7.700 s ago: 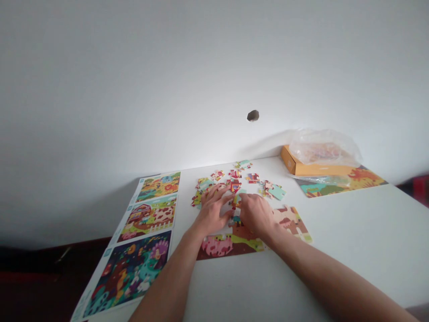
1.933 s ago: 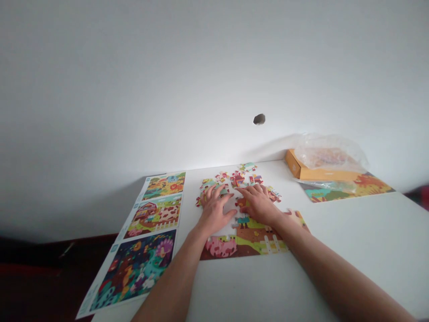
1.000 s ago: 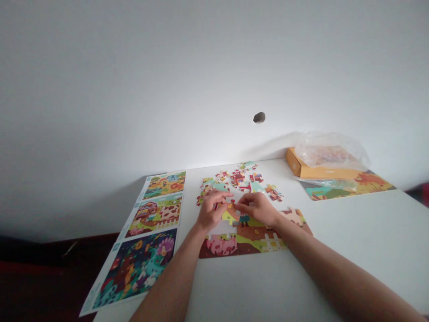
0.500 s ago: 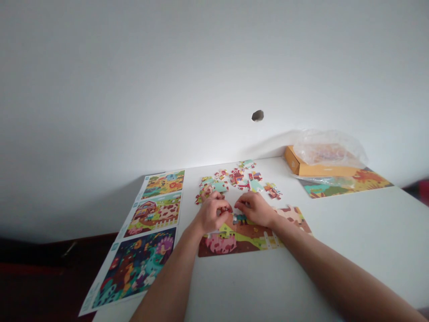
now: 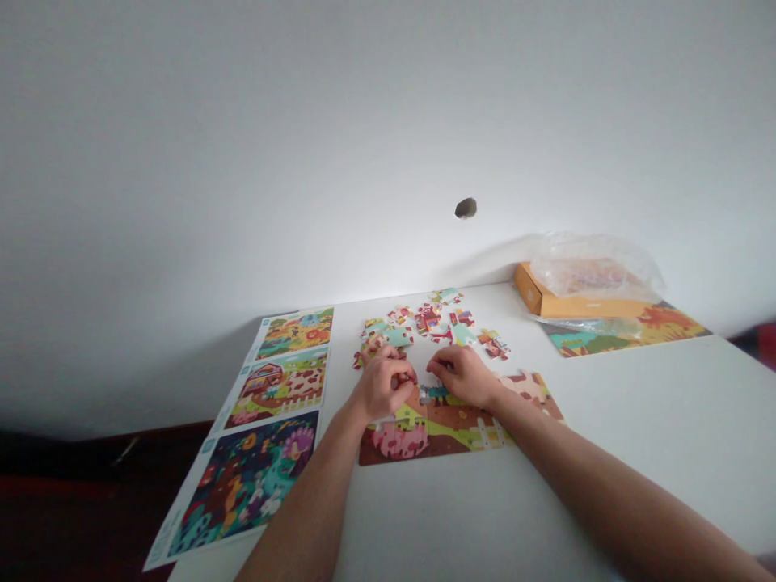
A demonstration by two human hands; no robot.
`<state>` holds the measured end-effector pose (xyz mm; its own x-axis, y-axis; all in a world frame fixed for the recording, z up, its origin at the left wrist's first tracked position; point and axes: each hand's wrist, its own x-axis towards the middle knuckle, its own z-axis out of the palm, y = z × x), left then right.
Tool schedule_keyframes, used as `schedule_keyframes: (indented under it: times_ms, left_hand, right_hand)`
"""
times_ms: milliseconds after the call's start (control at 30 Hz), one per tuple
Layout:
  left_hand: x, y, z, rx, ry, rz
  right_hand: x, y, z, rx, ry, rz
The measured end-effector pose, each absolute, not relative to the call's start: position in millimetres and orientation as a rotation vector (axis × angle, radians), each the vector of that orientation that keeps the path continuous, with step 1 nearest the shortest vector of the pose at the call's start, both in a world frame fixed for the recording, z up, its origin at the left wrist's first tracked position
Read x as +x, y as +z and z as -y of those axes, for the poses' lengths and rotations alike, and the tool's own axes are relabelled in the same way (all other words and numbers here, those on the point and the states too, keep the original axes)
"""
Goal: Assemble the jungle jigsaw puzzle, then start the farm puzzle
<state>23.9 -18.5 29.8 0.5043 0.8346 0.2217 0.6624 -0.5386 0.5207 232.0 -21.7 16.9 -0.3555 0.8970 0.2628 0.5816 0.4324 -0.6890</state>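
A partly assembled farm puzzle [image 5: 452, 427] lies flat on the white table [image 5: 606, 453]. My left hand [image 5: 381, 386] is curled at its upper left edge, fingertips pinched on a small reddish puzzle piece [image 5: 405, 378]. My right hand [image 5: 466, 375] sits close beside it, fingers bent down onto the same spot of the puzzle. The two hands almost touch. Several loose puzzle pieces [image 5: 433, 323] lie scattered just beyond the fingers.
A long reference sheet [image 5: 267, 408] with three colourful pictures lies to the left, reaching the table's edge. At the back right stands an orange box [image 5: 567, 305] with a clear plastic bag [image 5: 594, 267] on it, over another colourful puzzle board [image 5: 630, 331]. A white wall rises behind.
A second ago both hands held a piece lifted above the puzzle. They have since lowered it onto the puzzle's upper left part and drawn closer together.
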Motion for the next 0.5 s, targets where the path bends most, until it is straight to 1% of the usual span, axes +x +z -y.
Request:
schedule_keyframes:
  times_ms: [200, 500]
  left_hand:
    - [24.1, 29.6, 18.2, 2.394, 0.634, -1.238]
    - [22.4, 24.9, 15.8, 2.389, 0.628, -1.219]
  right_hand:
    - [233.0, 16.0, 22.8, -1.215, 0.613, 2.103]
    - [236.8, 29.0, 26.0, -1.240, 0.365, 2.132]
